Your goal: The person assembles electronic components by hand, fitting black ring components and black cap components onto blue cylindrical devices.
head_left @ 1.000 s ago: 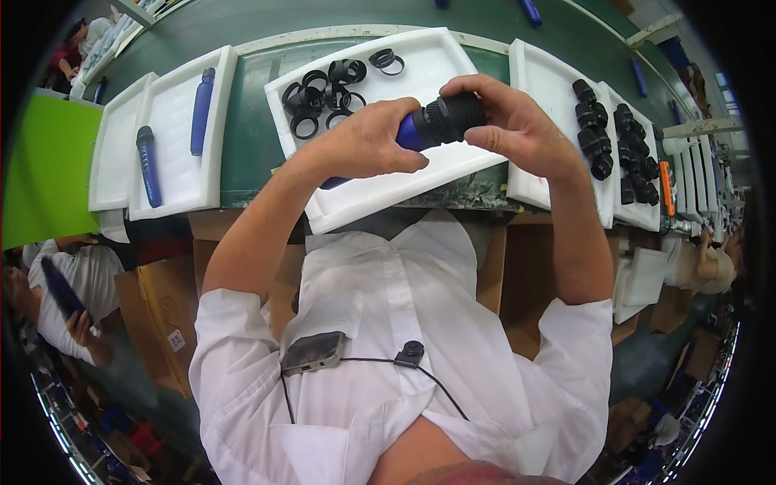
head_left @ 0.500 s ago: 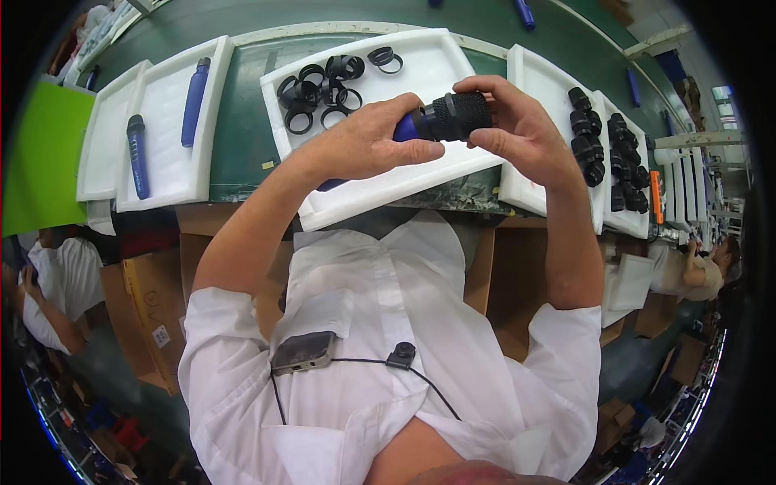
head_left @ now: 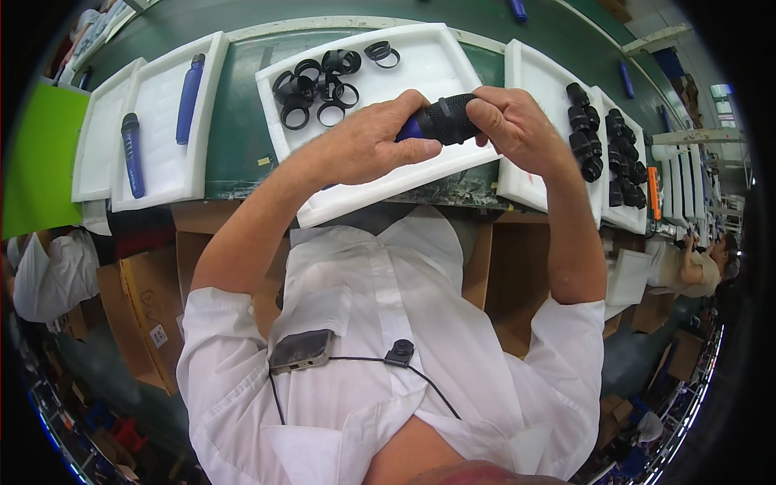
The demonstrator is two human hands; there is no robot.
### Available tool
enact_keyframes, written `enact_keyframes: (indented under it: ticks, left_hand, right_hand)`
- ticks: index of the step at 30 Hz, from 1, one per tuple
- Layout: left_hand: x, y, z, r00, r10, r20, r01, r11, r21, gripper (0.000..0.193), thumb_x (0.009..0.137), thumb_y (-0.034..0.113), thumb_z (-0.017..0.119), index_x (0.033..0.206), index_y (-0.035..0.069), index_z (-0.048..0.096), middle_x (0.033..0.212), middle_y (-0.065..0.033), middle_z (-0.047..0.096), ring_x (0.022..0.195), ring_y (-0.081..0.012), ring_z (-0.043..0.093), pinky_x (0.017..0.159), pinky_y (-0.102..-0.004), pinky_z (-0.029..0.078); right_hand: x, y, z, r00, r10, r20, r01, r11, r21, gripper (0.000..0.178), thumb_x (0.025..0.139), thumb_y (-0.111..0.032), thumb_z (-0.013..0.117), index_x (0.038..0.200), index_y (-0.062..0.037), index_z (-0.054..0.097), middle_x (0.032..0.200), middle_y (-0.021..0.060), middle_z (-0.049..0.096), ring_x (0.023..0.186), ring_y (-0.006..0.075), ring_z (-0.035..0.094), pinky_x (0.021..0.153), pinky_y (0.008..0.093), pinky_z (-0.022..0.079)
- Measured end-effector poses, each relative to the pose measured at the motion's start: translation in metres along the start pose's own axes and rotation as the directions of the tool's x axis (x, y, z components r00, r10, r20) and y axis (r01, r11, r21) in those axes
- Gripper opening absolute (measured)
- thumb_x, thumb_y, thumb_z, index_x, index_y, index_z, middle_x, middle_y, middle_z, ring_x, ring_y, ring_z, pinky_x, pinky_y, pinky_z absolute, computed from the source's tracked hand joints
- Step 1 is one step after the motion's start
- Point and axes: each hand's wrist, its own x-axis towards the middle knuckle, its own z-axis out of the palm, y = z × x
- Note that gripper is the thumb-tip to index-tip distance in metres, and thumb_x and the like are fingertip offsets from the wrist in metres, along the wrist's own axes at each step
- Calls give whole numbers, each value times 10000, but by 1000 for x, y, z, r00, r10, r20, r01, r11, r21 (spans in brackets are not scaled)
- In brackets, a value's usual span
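Centrally, a green workbench (head_left: 242,153) is seen carrying at least four white foam trays (head_left: 453,65). Two blue cylinders (head_left: 188,97) lie on a left tray, roughly eight black rings (head_left: 319,81) on the middle one. Above that middle tray, one blue cylinder with a black ribbed end (head_left: 443,121) is gripped by the left hand (head_left: 364,149) and right hand (head_left: 517,129), fingers closed around it.

White short-sleeved collared shirt (head_left: 388,323), dark clip-on device (head_left: 301,350), thin black cable (head_left: 436,386)
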Motion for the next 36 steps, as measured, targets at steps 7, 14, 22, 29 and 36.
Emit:
enact_keyframes:
  ticks: [7, 14, 22, 29, 36]
  left_hand:
    - [-1, 0, -7, 1000, -10, -15, 10, 1000, -21, 615, 932, 530, 660, 1264, 29, 529, 978, -153, 585, 921, -265, 568, 824, -371, 464]
    - [-3, -8, -6, 1000, 15, -14, -15, 1000, 25, 644, 922, 512, 689, 1280, 7, 514, 1020, -195, 608, 982, -303, 607, 854, -397, 485]
    - [-3, -21, -10, 997, 80, -17, -80, 997, 11, 702, 902, 529, 719, 1284, -21, 508, 1012, -216, 623, 968, -329, 636, 841, -407, 508]
    - [-4, -18, -7, 996, 81, -29, -81, 997, -12, 665, 898, 496, 732, 1262, -16, 513, 1013, -212, 622, 968, -315, 632, 829, -404, 508]
    - [-9, 8, 2, 986, 74, -148, -41, 977, 211, 506, 904, 326, 741, 1189, -2, 482, 943, -247, 667, 906, -409, 681, 795, -465, 530]
  right_hand:
    - [-4, -4, 7, 980, -151, -129, 178, 958, 226, 412, 1001, -365, 652, 1188, 2, 638, 769, 23, 630, 611, 73, 545, 531, 232, 454]
    - [-5, -7, 3, 994, -109, 10, 105, 975, 197, 464, 984, -275, 695, 1324, 13, 565, 1023, 73, 657, 819, 94, 612, 716, 242, 526]
    - [1, 0, 13, 942, -329, -70, 336, 910, 242, 441, 983, -155, 685, 1363, 14, 538, 1129, 76, 633, 996, 127, 634, 842, 273, 534]
    - [0, -16, 1, 992, -126, 16, 126, 992, -1, 412, 1041, -347, 606, 1254, 5, 621, 846, 29, 652, 711, 80, 611, 622, 230, 506]
    - [5, -14, 6, 990, -66, -128, 70, 997, 31, 527, 1033, -497, 567, 871, -9, 685, 658, 18, 591, 610, 100, 561, 571, 262, 480]
